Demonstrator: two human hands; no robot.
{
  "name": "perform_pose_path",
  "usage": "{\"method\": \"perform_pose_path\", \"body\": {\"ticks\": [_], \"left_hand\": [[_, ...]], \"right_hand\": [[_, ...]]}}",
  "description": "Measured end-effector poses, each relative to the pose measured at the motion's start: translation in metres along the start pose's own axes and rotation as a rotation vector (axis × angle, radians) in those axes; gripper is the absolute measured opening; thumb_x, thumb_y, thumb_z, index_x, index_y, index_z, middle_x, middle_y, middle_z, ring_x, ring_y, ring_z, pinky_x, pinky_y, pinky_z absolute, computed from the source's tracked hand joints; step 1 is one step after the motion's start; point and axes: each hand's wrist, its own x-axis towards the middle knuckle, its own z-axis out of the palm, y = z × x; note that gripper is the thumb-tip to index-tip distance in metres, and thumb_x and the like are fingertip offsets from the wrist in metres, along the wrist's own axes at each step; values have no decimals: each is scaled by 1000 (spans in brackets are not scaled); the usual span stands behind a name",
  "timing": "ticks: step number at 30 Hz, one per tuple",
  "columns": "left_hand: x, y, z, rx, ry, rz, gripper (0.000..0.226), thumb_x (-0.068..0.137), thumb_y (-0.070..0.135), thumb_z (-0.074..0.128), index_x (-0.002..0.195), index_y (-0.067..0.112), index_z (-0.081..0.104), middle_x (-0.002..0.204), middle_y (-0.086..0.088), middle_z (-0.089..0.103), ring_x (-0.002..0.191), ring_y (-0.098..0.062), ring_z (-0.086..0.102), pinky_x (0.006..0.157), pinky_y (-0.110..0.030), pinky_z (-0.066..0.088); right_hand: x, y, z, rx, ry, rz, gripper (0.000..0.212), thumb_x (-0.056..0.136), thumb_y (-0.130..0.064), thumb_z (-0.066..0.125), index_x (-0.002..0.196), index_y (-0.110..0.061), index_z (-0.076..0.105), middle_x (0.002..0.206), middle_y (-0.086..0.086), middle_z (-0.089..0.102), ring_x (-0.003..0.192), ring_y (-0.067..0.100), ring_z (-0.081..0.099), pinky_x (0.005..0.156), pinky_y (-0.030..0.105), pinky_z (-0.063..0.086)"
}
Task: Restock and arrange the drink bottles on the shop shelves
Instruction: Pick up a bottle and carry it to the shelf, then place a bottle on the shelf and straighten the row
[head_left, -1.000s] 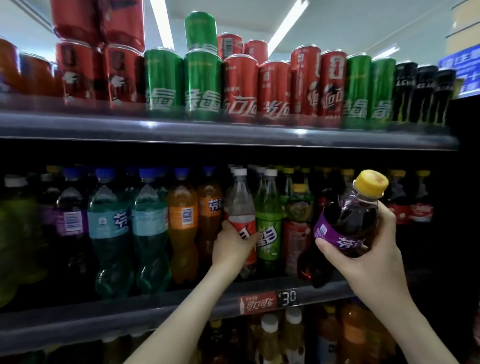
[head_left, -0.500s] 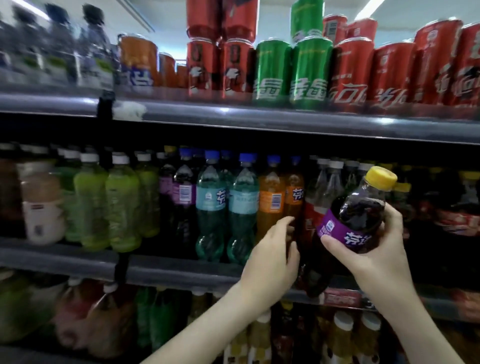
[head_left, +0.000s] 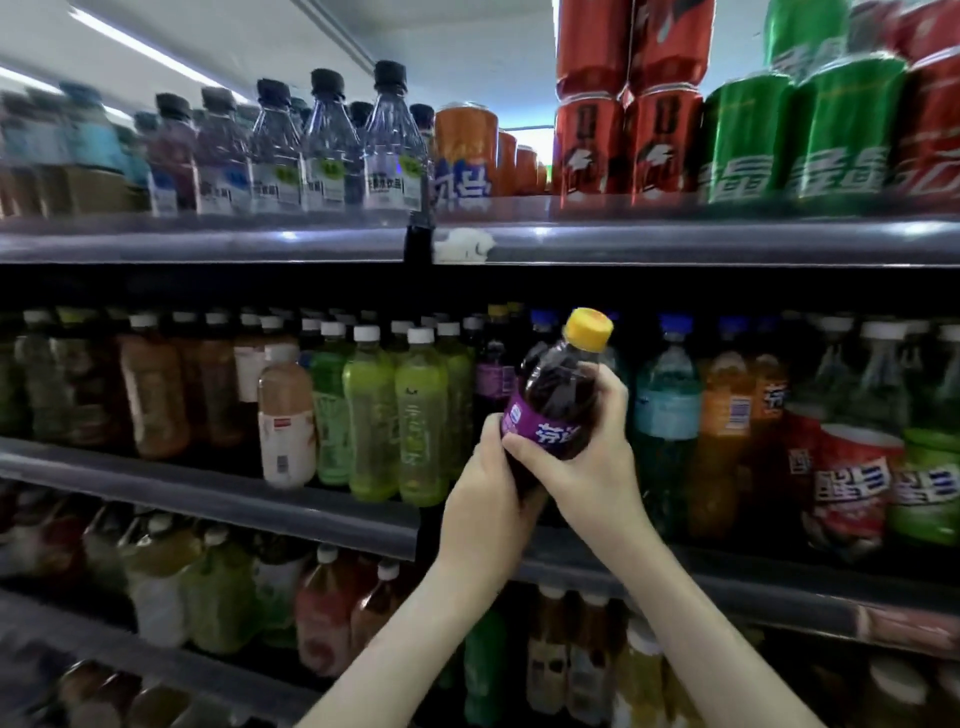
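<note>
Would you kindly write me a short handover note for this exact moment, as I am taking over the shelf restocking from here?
Left hand: grips the lower body of the dark plastic bottle with the purple label and yellow cap.
Right hand: grips the same bottle at its label.
Bottle: slightly tilted, held in front of the middle shelf, between the pale green bottles and the teal blue-capped bottle. A similar purple-labelled bottle stands on the shelf there.
Done: bottle in hand, not yet shelved.
Left: probably set it in that purple row, label facing out.
</note>
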Motion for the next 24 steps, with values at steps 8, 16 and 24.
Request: {"method": "perform_pose_path", "body": {"ticks": [8,16,24], "left_hand": [[33,-34,-11,-138,15,-287,71,86,32,67,142,15,27,116,-8,62,104,-27,61,78,-29,46],[47,-45,6,-52,-83,-380,73,87,34,66,142,7,24,126,-14,57,111,-31,58,83,-32,45],[44,-47,20,-36,-25,-326,83,86,32,67,146,7,14,141,-23,36,128,-38,40,104,-44,39]], "right_hand": [[8,23,16,-378,-251,-41,73,91,-23,63,148,-36,18,146,-21,32,133,-11,28,110,14,28],[6,43,-8,-540,-146,8,61,94,-24,58,147,-26,27,146,-9,34,134,0,28,113,24,28],[-6,42,-47,-597,-58,-21,50,96,-20,55,143,-20,37,139,-9,39,133,7,35,108,35,38]]}}
